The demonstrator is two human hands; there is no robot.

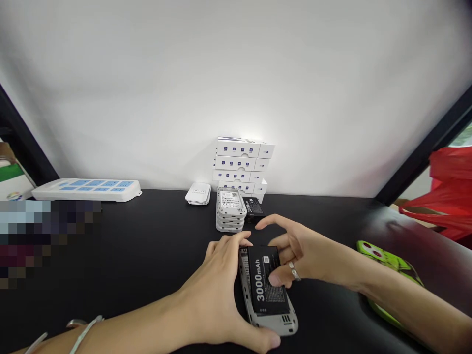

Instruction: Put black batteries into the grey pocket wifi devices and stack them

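A black battery (268, 282) marked 3000mAh lies slightly askew over the open back of a light grey handheld device (276, 322). My left hand (221, 290) steadies that device by its left side, thumb at the near end and fingers at the far end. With thumb on the battery's face and other fingers at its right edge, my right hand (295, 255) grips the battery; the index finger is raised. Beyond my hands stands a stack of similar open-backed devices (230, 209). Another black battery (254, 209) sits beside the stack, partly hidden by it.
White boxes (238, 163) are piled against the wall. To their left lie several thin white covers (199, 193) and a white power strip with blue sockets (88, 189). A green phone case (387, 260) is partly under my right forearm. A red plastic bag (450, 182) hangs at far right.
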